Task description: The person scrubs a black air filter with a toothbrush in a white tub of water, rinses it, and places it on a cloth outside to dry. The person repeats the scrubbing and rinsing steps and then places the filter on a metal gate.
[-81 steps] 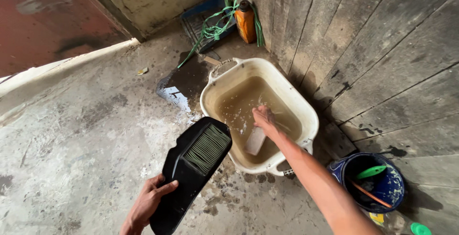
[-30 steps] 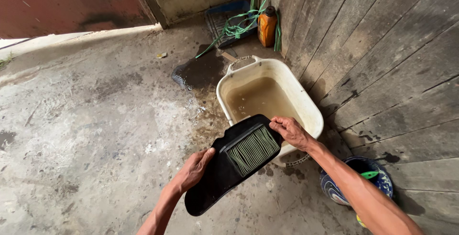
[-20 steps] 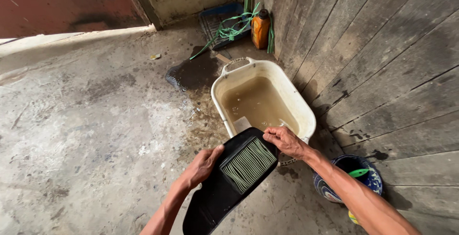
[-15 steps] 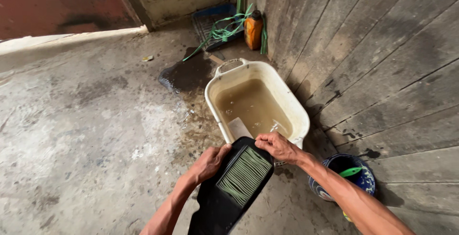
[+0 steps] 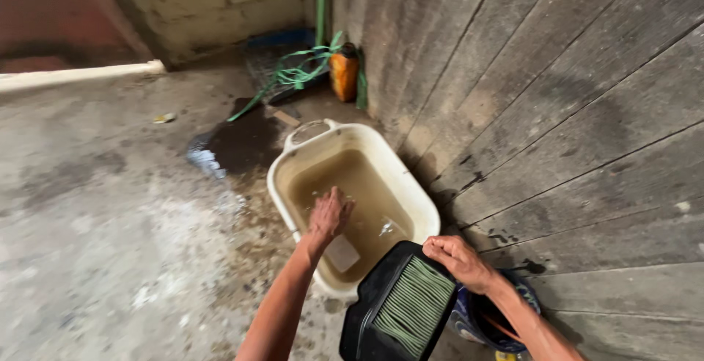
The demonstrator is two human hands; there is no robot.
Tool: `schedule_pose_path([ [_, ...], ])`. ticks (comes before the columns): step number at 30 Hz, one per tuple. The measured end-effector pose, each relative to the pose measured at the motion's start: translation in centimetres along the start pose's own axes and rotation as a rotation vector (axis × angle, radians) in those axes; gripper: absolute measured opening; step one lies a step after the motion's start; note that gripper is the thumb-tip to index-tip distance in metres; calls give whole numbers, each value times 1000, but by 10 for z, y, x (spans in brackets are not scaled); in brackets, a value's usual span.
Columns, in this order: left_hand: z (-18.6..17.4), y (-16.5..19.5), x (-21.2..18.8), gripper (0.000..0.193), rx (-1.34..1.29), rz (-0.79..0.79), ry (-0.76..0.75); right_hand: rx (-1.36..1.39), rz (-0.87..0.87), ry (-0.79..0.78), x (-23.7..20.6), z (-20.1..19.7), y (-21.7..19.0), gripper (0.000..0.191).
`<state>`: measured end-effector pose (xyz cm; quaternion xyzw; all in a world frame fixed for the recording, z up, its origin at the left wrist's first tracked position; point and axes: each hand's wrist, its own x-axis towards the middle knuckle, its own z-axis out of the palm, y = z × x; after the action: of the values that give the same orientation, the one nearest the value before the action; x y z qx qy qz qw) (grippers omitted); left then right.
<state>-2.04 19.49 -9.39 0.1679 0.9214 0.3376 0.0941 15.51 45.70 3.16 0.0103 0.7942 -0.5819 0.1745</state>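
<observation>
A cream plastic basin [image 5: 403, 177] of murky brown water stands on the wet concrete floor by a wooden plank wall. My left hand [image 5: 330, 214] reaches down into the basin with its fingers spread at the water, just above a pale flat object [image 5: 342, 253] lying in it. My right hand [image 5: 458, 258] grips the top edge of a black filter housing with a green pleated element [image 5: 407, 310], held tilted at the basin's near rim.
A blue bucket [image 5: 506, 321] sits low right beside the wall, partly hidden by my right arm. An orange bottle [image 5: 343, 73] and tangled green cord [image 5: 293, 78] lie at the far corner. A dark puddle [image 5: 235, 144] spreads beyond the basin.
My left hand has let go of the filter housing and moved into the basin. My right hand alone now holds the housing, which has dropped toward the lower edge of the view.
</observation>
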Motion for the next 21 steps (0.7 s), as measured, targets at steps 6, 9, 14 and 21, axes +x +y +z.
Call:
schedule_pose_path([
  [6, 58, -36, 14, 57, 347, 66, -220, 50, 9, 136, -15, -4, 20, 33],
  [9, 65, -34, 8, 36, 288, 113, -183, 38, 22, 154, -9, -6, 20, 29],
  [14, 27, -12, -4, 21, 117, 252, -52, 24, 13, 170, 12, -4, 33, 29],
  [21, -52, 2, -43, 51, -1017, -358, -335, 465, 167, 205, 42, 2, 62, 23],
])
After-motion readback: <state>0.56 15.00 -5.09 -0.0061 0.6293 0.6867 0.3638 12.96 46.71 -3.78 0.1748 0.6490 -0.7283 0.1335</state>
